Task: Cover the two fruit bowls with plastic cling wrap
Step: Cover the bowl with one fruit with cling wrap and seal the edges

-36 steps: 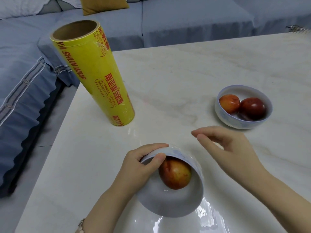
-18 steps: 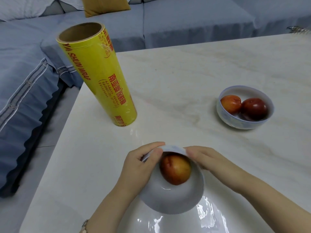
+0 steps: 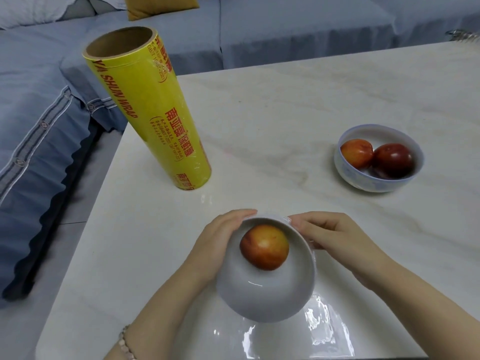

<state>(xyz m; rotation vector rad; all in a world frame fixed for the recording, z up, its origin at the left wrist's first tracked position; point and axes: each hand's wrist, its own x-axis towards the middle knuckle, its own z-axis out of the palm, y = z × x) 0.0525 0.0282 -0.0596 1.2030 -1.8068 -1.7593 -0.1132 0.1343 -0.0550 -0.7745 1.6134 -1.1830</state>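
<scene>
Left hand (image 3: 220, 241) and right hand (image 3: 335, 235) clasp the near bowl (image 3: 265, 294).

A pale marbled surface (image 3: 298, 105) fills the middle and right of the frame, and a small metal object (image 3: 462, 36), cut off by the edge, sits at its upper right corner. Behind and to the left runs a blue-grey sofa (image 3: 298, 29) with a mustard cushion (image 3: 158, 6) and a pale pillow (image 3: 33, 9) at the top. A strip of grey floor (image 3: 85, 193) shows at left, between sofa and surface.
</scene>
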